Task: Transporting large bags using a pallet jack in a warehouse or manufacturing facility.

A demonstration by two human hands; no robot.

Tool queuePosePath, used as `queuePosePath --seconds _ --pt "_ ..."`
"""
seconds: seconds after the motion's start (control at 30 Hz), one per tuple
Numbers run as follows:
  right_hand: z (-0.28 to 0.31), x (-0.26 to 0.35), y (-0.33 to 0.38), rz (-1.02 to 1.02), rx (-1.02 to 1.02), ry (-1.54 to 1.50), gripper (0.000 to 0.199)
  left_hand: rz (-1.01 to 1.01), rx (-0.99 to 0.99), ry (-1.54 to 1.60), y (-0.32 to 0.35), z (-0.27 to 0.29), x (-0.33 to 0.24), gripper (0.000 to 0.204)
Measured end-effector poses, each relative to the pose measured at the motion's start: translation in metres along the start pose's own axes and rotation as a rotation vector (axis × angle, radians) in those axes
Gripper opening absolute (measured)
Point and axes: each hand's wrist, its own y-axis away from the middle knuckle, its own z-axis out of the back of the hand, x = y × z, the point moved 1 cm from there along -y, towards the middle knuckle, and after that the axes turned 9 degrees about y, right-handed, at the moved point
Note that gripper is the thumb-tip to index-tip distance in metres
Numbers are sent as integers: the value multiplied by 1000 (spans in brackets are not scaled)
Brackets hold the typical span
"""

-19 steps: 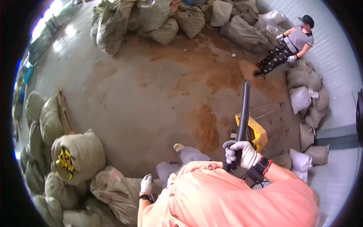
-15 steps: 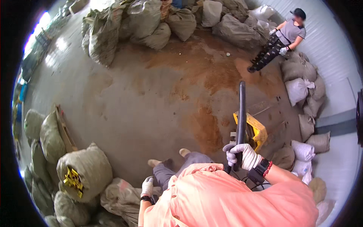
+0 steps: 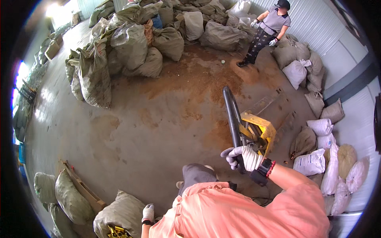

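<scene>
My right hand point(image 3: 247, 158), in a white glove with grey fingers, is wrapped round the lower part of a black loop handle point(image 3: 232, 115). The handle belongs to a yellow pallet jack point(image 3: 260, 131), whose forks point(image 3: 264, 103) stretch away toward the far right. Low beside my body hangs my left hand point(image 3: 148, 213), also gloved, its fingers loosely curled with nothing visible in them. Nearest to it is a bulging woven sack point(image 3: 119, 210) with yellow pieces point(image 3: 118, 232) showing at its opening.
Piled sacks point(image 3: 131, 43) line the far side. More sacks and white bags point(image 3: 309, 162) stand along the right wall. Another person point(image 3: 268, 29) stands at the far right by reddish-brown residue point(image 3: 198, 75) on the floor. Sacks point(image 3: 73, 194) and a wooden board point(image 3: 81, 182) lie at left.
My view has tilted up and turned, showing more of the far pile. My right hand keeps its grip on the handle, which appears farther left and more tilted. My feet have shifted.
</scene>
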Motion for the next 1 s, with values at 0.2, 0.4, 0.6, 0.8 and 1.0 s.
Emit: queuePosePath --seconds 0.2,0.4,0.6,0.8,1.0 --pt "-73 -4 -45 17 -2 -21 26 44 47 3 -54 59 -17 27" --pt "-149 -9 -113 28 69 -97 23 36 88 -203 -45 61 -128 28" --pt "-233 32 -140 -18 109 -157 21 -142 205 -503 -36 124 -191 26" --pt "-296 27 -172 -27 170 -196 17 1 73 -35 -92 189 -173 26" --pt "-363 24 -199 -81 196 -283 20 30 95 -34 -89 214 -170 26"
